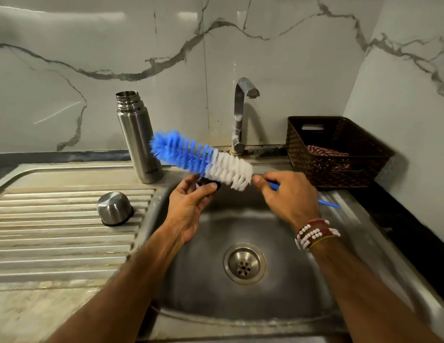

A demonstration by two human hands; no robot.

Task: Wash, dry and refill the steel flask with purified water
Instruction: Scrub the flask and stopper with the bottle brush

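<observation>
Brush (203, 160) with spiky blue-white bristles hovers beside cylindrical steel flask (136, 134).

1. We can't identify the small dark thing (209, 185) pinched in the left hand (191, 206): fingers and white bristles cover most of it.
2. The brush (203, 159) has its handle (328, 203) mostly buried in the right hand (288, 194). Only short blue bits show.
3. The flask (136, 134) lettering is too small for us to read fully, and the blue bristles overlap its right side.
4. The cloth (325, 151) in the basket (340, 169) is mostly hidden behind the wall. We see only red stripes.
5. The cap (114, 206) sits mouth down, so its inside is hidden.
6. The sink (364, 219) has a blurred right rim, and its near rim is cut by the bottom edge.
7. Both forearms are cut off at the bottom edge.
</observation>
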